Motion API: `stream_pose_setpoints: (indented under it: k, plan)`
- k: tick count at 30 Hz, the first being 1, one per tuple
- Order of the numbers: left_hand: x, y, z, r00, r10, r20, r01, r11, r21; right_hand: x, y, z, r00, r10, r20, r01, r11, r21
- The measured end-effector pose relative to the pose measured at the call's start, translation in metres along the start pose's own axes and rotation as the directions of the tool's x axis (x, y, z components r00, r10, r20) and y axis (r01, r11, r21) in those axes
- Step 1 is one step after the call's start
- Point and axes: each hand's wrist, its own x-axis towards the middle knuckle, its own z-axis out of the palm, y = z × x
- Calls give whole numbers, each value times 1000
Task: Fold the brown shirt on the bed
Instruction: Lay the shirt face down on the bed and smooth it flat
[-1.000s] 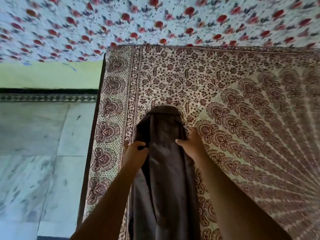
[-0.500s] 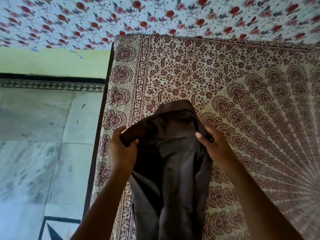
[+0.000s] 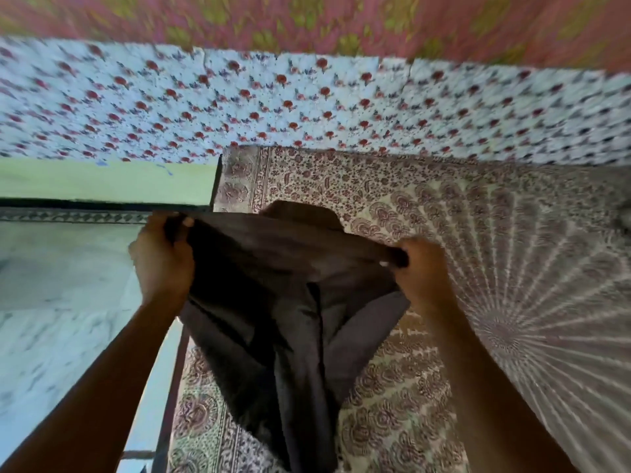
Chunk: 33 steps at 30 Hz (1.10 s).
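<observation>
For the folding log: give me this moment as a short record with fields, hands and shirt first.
left hand: left hand grips one upper edge of the brown shirt
right hand: right hand grips the opposite upper edge
shirt state: stretched between the hands, lower part hanging down in loose folds, not folded flat
surface: bed with a patterned brown and cream cover
backdrop: floral cloth behind the bed
left of bed: pale marble floor

Rose-print white cloth (image 3: 307, 97) beyond a pink-and-green fabric strip (image 3: 307, 18), pale marble floor (image 3: 51, 302), green wall (image 3: 102, 180).
</observation>
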Motion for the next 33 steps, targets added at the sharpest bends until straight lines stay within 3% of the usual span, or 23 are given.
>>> stream_pose_setpoints:
  k: [3, 6, 10, 11, 13, 14, 15, 16, 18, 19, 20, 22, 25, 28, 31, 33]
  plan:
    - [-24, 40, -46, 990, 142, 4, -141, 987, 83, -13, -25, -59, 967, 61, -246, -58, 998, 20]
    - [-37, 80, -92, 978, 197, -67, -189, 976, 107, -27, -50, -105, 977, -27, -212, 24, 1000, -13]
    - [-50, 121, -147, 941, 314, -125, -290, 941, 175, -52, -69, -158, 915, -16, -402, 42, 998, 56]
    - [-55, 129, -158, 941, 295, -163, -274, 951, 141, -63, -80, -170, 927, -89, -364, 120, 991, 63]
    - [-62, 141, -180, 947, 216, -237, -213, 976, 38, -87, -97, -189, 963, -256, -81, 258, 966, 6]
    - [-63, 145, -189, 945, 208, -251, -207, 978, 30, -95, -99, -199, 962, -270, 42, 273, 960, -58]
    - [-69, 147, -199, 934, 255, -249, -249, 967, 57, -104, -96, -211, 974, -218, 56, 222, 971, -83]
    - [-79, 147, -207, 915, 341, -217, -325, 939, 110, -116, -93, -224, 992, -124, -32, 122, 990, -75]
    - [-106, 152, -223, 850, 509, -134, -479, 854, 205, -140, -79, -243, 955, 22, -297, -50, 995, -87]
    - [-117, 154, -227, 824, 552, -125, -519, 825, 222, -153, -79, -248, 958, 6, -288, -41, 992, -116]
    - [-126, 156, -231, 820, 552, -150, -523, 830, 194, -170, -85, -251, 983, -43, -176, 13, 985, -172]
    - [-142, 160, -238, 853, 469, -229, -470, 881, 57, -198, -86, -252, 991, -129, -20, 122, 969, -213]
    - [-168, 164, -243, 852, 480, -206, -478, 876, 63, -222, -67, -270, 957, -16, -291, -35, 985, -170]
    - [-195, 171, -240, 838, 511, -193, -514, 857, 41, -251, -55, -289, 968, -45, -247, -7, 979, -204]
    - [-219, 182, -239, 838, 511, -190, -518, 855, 18, -280, -32, -302, 892, -62, -448, -37, 977, -210]
    - [-239, 184, -236, 825, 521, -220, -528, 848, 27, -298, -14, -308, 857, -108, -504, -21, 970, -243]
